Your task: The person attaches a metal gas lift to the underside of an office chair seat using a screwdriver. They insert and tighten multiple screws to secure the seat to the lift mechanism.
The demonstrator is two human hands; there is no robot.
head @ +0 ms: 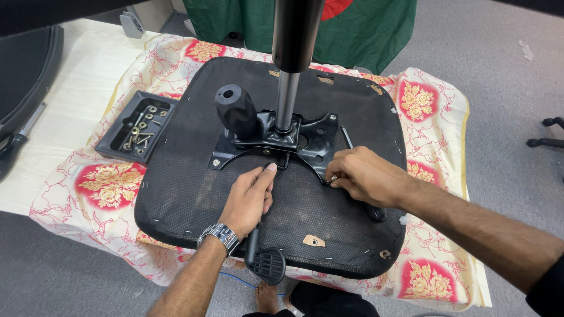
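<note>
An upturned black office-chair seat (194,176) lies on a flowered cloth. A black metal mechanism plate (317,138) is bolted to its underside, with a chrome gas cylinder (288,100) rising from it and a black knob (235,108) to the left. My left hand (249,196), with a metal wristwatch, rests on the seat with a fingertip at the plate's front edge. My right hand (364,176) pinches a small silver bolt at the plate's front right corner.
A black tray (114,141) with several screws and washers sits left of the seat. A black lever handle (264,261) juts from the seat's near edge. Another chair part (23,76) lies far left; a green cloth (352,29) hangs behind. My foot (267,296) is below.
</note>
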